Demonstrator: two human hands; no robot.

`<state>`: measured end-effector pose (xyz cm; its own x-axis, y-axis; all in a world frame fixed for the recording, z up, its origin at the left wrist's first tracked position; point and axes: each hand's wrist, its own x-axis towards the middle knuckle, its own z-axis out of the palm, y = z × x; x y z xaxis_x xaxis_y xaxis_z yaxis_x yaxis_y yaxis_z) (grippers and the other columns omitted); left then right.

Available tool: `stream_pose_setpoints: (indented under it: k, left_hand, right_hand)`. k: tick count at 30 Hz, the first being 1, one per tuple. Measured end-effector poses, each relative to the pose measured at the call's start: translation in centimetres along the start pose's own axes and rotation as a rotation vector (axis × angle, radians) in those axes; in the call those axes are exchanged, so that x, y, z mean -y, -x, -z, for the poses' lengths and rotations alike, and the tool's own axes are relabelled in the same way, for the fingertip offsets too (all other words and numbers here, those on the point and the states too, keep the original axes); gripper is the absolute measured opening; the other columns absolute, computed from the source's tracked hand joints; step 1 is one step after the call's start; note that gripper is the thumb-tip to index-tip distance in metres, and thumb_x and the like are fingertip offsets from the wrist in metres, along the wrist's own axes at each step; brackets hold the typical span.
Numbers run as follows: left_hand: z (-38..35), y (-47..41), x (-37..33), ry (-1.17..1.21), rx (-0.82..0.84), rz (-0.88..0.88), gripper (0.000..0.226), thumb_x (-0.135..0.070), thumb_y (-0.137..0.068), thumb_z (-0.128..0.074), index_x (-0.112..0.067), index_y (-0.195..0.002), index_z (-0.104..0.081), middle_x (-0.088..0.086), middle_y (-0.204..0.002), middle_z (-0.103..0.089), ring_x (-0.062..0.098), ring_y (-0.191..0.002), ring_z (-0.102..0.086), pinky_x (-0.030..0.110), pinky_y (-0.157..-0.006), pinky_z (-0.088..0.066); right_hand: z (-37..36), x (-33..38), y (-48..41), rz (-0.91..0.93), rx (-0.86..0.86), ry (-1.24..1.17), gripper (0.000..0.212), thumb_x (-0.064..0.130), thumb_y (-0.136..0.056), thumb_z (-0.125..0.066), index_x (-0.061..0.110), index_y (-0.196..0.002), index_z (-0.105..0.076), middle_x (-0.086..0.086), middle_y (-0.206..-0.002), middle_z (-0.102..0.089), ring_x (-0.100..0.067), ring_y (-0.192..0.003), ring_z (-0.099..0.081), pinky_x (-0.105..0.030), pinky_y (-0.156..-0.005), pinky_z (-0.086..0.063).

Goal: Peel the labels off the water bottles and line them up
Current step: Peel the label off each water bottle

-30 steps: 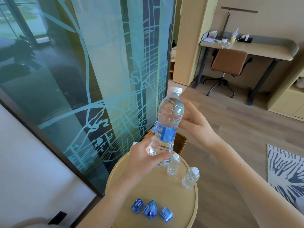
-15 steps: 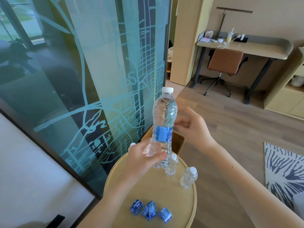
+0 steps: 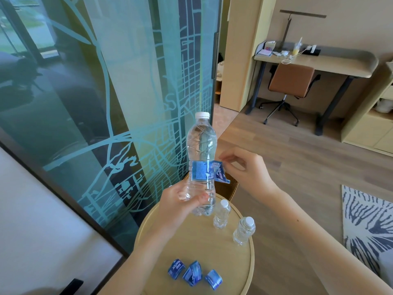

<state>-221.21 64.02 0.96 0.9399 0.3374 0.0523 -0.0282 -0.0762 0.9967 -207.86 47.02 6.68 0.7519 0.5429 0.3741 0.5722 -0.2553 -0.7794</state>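
My left hand (image 3: 180,201) grips the lower part of a clear water bottle (image 3: 201,145) with a white cap, held upright above the round wooden table (image 3: 234,273). Its blue label (image 3: 201,170) is partly peeled, and the loose end sticks out to the right. My right hand (image 3: 244,169) pinches that loose end. Two small bare bottles (image 3: 221,213) (image 3: 244,231) stand on the table at the right. Three curled blue labels (image 3: 194,273) lie near the table's front edge. Another bottle's cap shows just behind my left hand.
A glass wall with a map pattern (image 3: 127,103) stands close on the left. A woven chair back (image 3: 227,188) sits behind the table. Farther off are a desk (image 3: 314,62), a brown office chair (image 3: 291,81) and a patterned rug (image 3: 368,220) on the wood floor.
The bottle has been lowered slightly and turned. The label's end has come away from the bottle, and my right hand now pulls it out to the right.
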Motion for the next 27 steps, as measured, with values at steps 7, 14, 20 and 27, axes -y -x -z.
stream_pose_setpoints:
  k: [7, 14, 20, 27]
  left_hand:
    - [0.3, -0.2, 0.3, -0.016, -0.034, 0.029, 0.025, -0.029, -0.076, -0.086, -0.035, -0.100, -0.079, -0.008, -0.097, -0.080, 0.007, -0.097, -0.074, 0.034, -0.088, -0.053]
    - [0.3, -0.1, 0.3, -0.012, -0.032, 0.023, 0.031, -0.035, -0.072, -0.084, -0.038, -0.102, -0.079, -0.010, -0.097, -0.080, 0.004, -0.097, -0.074, 0.027, -0.083, -0.051]
    - [0.3, -0.2, 0.1, -0.014, -0.053, 0.020, 0.033, -0.041, -0.066, -0.082, -0.041, -0.099, -0.079, -0.012, -0.095, -0.080, 0.002, -0.093, -0.074, 0.023, -0.080, -0.050]
    - [0.5, -0.5, -0.1, -0.022, -0.063, 0.008, 0.029, -0.030, -0.074, -0.084, -0.040, -0.100, -0.079, -0.013, -0.096, -0.080, 0.001, -0.094, -0.073, 0.026, -0.082, -0.048]
  right_hand:
    - [-0.1, 0.8, -0.1, -0.020, 0.064, 0.065, 0.029, -0.009, -0.090, -0.058, 0.010, -0.103, -0.078, -0.005, -0.099, -0.071, -0.015, -0.093, -0.064, -0.013, -0.082, -0.047]
    - [-0.4, 1.5, 0.0, -0.123, 0.136, -0.056, 0.008, 0.013, -0.092, -0.070, 0.020, -0.094, -0.074, -0.003, -0.103, -0.064, -0.015, -0.099, -0.063, -0.021, -0.091, -0.048]
    - [-0.9, 1.8, 0.0, -0.050, 0.105, 0.102, 0.001, 0.015, -0.091, -0.073, 0.014, -0.092, -0.072, 0.007, -0.087, -0.066, -0.004, -0.086, -0.058, -0.015, -0.076, -0.043]
    - [-1.0, 2.0, 0.4, 0.011, 0.056, 0.128, 0.010, 0.006, -0.088, -0.075, 0.015, -0.084, -0.073, 0.015, -0.079, -0.062, 0.008, -0.084, -0.055, -0.004, -0.072, -0.038]
